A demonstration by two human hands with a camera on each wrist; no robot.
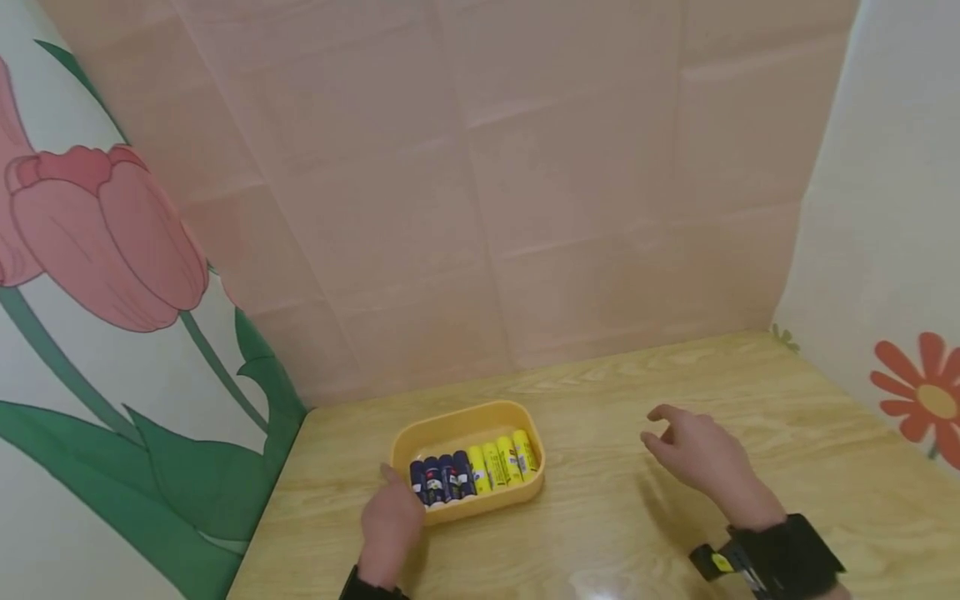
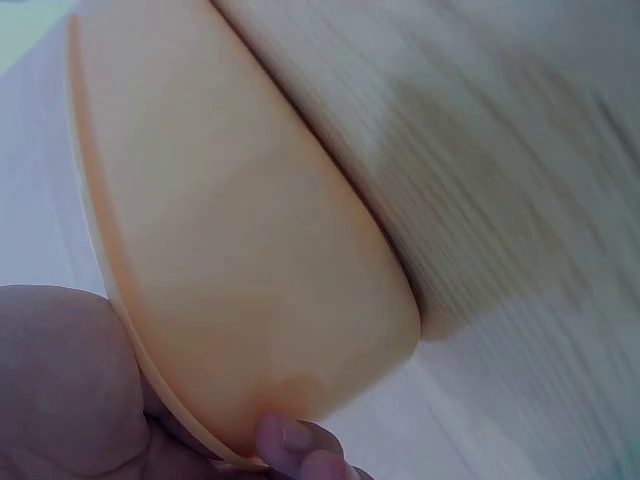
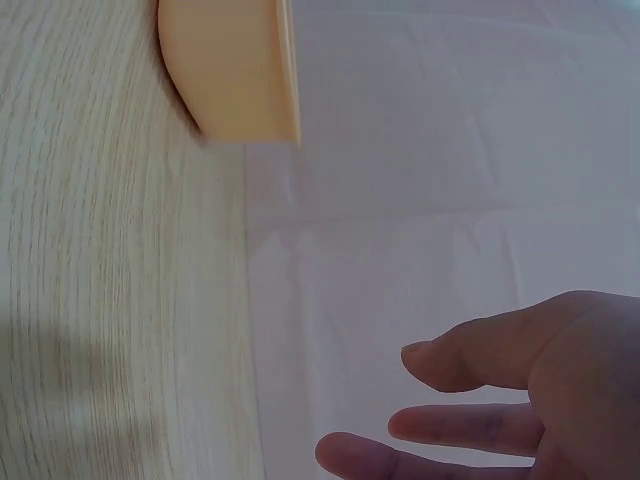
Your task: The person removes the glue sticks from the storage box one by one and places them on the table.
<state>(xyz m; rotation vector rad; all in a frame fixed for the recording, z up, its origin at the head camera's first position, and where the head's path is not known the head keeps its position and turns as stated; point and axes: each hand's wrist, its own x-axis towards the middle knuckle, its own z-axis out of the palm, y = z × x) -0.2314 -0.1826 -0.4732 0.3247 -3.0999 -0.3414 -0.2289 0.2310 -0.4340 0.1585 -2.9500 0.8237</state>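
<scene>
Head view: left hand (image 1: 390,521) pinches yellow tray (image 1: 450,427) at its near-left corner, apparently; right hand (image 1: 701,454) hovers open, well right of it.

yellow tray (image 1: 450,421) holds dark blue tubes (image 1: 441,480) and yellow tubes (image 1: 504,461) on pale wood-grain table (image 1: 675,517).

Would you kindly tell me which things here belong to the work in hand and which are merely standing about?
In hand:
- yellow tray, left hand gripping its near corner
- blue sticks lying in it
- yellow sticks beside them
- right hand, held above the table, holding nothing

Standing about:
- wooden table
- pink backdrop
- flower panels
</scene>
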